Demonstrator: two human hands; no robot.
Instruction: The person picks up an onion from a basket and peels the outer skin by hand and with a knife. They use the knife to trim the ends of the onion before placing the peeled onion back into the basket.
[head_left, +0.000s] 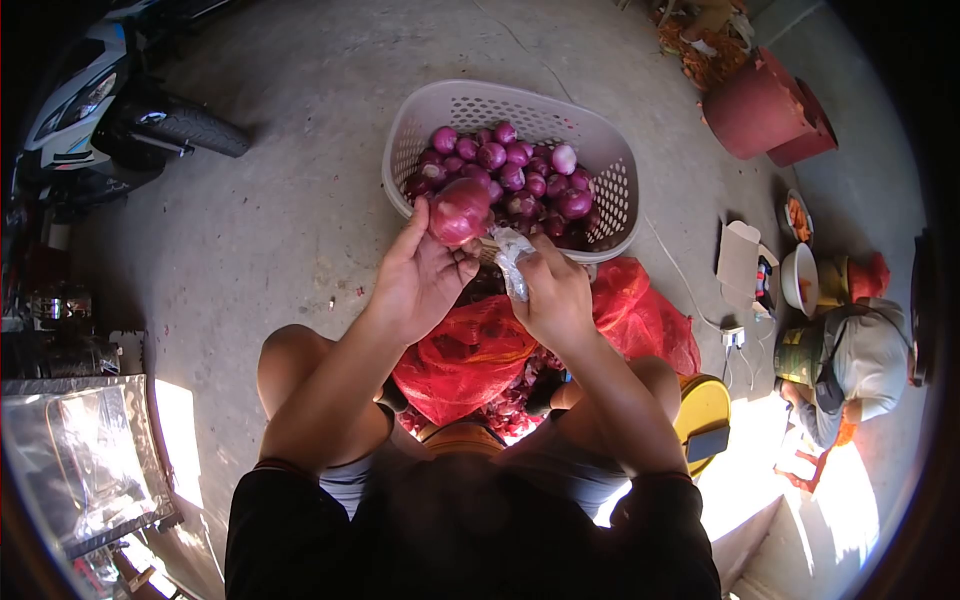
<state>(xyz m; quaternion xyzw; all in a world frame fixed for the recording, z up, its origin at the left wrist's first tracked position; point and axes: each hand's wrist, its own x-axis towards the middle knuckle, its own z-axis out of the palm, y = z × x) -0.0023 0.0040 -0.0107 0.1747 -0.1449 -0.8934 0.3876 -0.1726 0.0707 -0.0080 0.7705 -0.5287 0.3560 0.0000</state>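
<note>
A large red onion (pixel 460 212) with its skin on rests in my left hand (pixel 412 278), fingers and thumb around its lower side. My right hand (pixel 560 292) is closed on a small tool wrapped in clear plastic (pixel 513 258); its narrow end lies close to the onion's base, and its exact kind is hard to make out. Just beyond both hands stands a grey perforated basket (pixel 480 108) partly filled with shiny purple onions (pixel 512 178). Below my hands, red mesh sacking (pixel 465 350) lies between my legs, with loose onion skins (pixel 520 395) around it.
A motorcycle wheel (pixel 190 122) is at the upper left. Red tubs (pixel 760 105) stand at the upper right. Another person (pixel 870 360) bends at the right near a white bowl (pixel 799 278) and an open cardboard box (pixel 740 262). A phone (pixel 707 444) lies on a yellow lid (pixel 700 400).
</note>
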